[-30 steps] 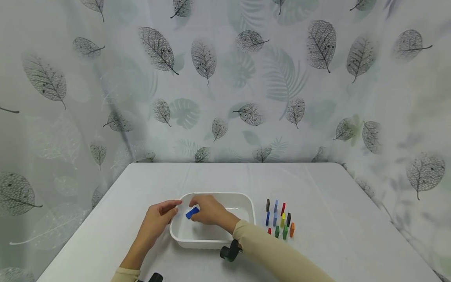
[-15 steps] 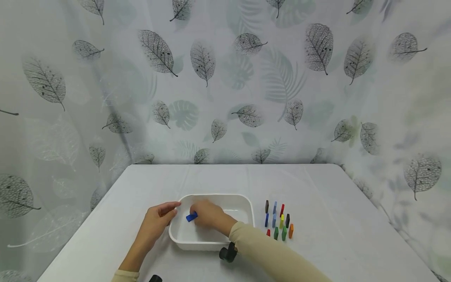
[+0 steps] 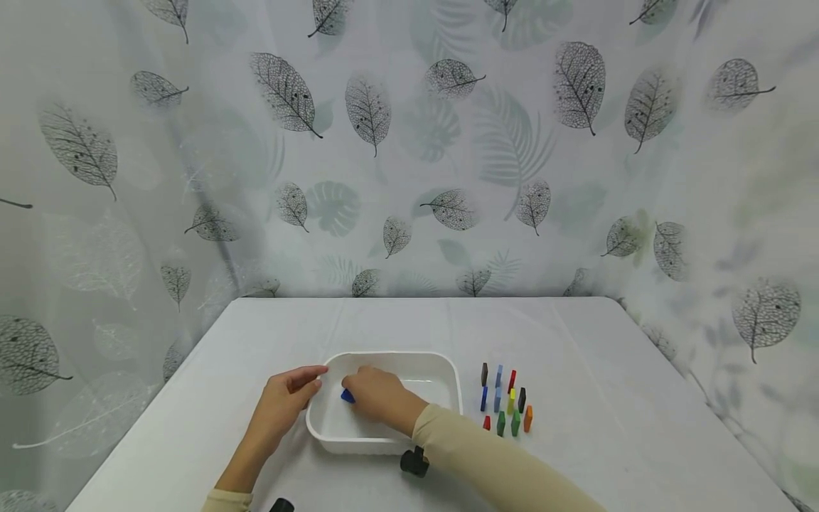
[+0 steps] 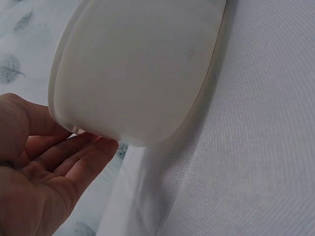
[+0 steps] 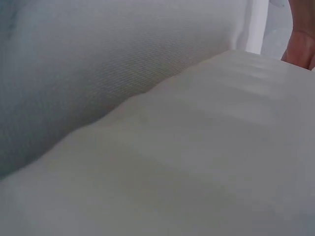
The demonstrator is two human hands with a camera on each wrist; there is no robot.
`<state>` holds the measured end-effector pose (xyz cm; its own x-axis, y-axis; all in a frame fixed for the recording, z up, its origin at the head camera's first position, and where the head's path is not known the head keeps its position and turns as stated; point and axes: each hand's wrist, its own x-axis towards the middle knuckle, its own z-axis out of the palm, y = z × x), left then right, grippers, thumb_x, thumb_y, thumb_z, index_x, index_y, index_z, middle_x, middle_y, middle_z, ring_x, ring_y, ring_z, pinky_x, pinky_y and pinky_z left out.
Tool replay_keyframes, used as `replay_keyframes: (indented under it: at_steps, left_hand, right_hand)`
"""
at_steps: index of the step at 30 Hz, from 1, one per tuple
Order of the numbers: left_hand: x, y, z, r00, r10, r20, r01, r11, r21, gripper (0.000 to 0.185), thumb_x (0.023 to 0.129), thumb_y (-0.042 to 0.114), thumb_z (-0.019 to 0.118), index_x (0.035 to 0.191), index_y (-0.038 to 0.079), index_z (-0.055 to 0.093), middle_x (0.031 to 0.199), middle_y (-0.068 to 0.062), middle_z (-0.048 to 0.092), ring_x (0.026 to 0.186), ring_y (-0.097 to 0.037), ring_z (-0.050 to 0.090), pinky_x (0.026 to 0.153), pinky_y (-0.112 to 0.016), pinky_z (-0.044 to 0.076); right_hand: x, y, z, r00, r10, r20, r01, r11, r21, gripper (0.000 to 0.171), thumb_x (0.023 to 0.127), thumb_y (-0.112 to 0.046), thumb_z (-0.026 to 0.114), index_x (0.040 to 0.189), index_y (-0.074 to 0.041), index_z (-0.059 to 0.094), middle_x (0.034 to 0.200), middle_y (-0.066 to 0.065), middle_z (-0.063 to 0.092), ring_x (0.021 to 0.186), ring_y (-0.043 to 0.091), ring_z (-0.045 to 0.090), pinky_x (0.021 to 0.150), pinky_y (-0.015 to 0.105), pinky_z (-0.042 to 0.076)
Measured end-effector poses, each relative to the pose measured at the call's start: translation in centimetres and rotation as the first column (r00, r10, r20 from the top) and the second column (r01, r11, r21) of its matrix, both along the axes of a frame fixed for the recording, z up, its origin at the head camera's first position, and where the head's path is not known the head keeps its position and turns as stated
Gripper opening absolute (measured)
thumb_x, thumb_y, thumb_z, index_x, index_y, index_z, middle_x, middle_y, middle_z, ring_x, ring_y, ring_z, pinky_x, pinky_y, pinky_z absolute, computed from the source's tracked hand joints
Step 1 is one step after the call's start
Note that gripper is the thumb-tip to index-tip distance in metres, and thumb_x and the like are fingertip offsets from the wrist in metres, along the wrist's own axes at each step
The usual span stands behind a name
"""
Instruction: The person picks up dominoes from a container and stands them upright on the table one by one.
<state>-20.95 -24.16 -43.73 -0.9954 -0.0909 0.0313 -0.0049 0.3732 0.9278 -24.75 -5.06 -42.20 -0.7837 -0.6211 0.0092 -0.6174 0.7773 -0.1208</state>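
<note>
A white plastic tub [image 3: 448, 370] stands on the table near its front edge. My right hand [image 3: 377, 395] reaches down inside it at the left end and pinches a small blue block [image 3: 347, 396], now low near the tub's floor and mostly hidden by the fingers. My left hand [image 3: 288, 398] rests with straight fingers against the tub's outer left wall; the left wrist view shows those fingers [image 4: 74, 157] touching the tub's wall [image 4: 138, 73]. The right wrist view shows only the tub's white wall [image 5: 197, 147], blurred.
To the right of the tub several small coloured blocks [image 3: 505, 402] stand upright in rows on the white tablecloth [image 3: 576, 341]. A leaf-print curtain [image 3: 409, 142] closes off the back and sides. Black wrist camera mounts [image 3: 414, 462] show near the sleeves.
My right hand has lowered the blue block from above the rim down into the left end of the tub. The left hand has stayed against the tub's side.
</note>
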Motion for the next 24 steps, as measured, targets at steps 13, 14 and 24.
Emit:
replay_keyframes:
  at_steps: [13, 14, 24]
  left_hand:
    - [0.01, 0.12, 0.24, 1.000, 0.003, 0.003, -0.003, 1.000, 0.009, 0.030, 0.101, 0.009, 0.066, 0.130, 0.006, 0.072, 0.132, -0.014, 0.068, 0.117, -0.026, 0.064, 0.085, -0.028, 0.058]
    - [0.01, 0.12, 0.20, 1.000, 0.004, 0.005, -0.004, 1.000, 0.009, 0.030, 0.101, 0.009, 0.066, 0.130, 0.006, 0.072, 0.132, -0.014, 0.068, 0.117, -0.026, 0.064, 0.085, -0.028, 0.058]
    - [0.07, 0.16, 0.05, 1.000, 0.008, 0.002, -0.008, 1.000, 0.010, 0.030, 0.101, 0.008, 0.066, 0.130, 0.006, 0.072, 0.132, -0.014, 0.068, 0.117, -0.027, 0.064, 0.086, -0.030, 0.059]
  right_hand:
    - [0.03, 0.11, -0.41, 0.996, 0.035, -0.087, -0.031, 0.998, 0.046, 0.017, 0.087, -0.014, 0.080, 0.098, -0.018, 0.068, 0.079, -0.003, 0.059, 0.072, 0.013, 0.057, 0.057, 0.030, 0.048]
    - [0.05, 0.11, -0.41, 0.996, 0.033, -0.084, -0.030, 0.999, 0.041, 0.018, 0.087, -0.014, 0.079, 0.100, -0.018, 0.067, 0.080, -0.002, 0.060, 0.073, 0.013, 0.058, 0.057, 0.030, 0.049]
    - [0.25, 0.03, -0.13, 0.999, -0.006, -0.045, 0.005, 1.000, -0.005, 0.022, 0.090, -0.014, 0.080, 0.106, -0.014, 0.064, 0.083, 0.001, 0.061, 0.073, 0.014, 0.058, 0.060, 0.030, 0.051]
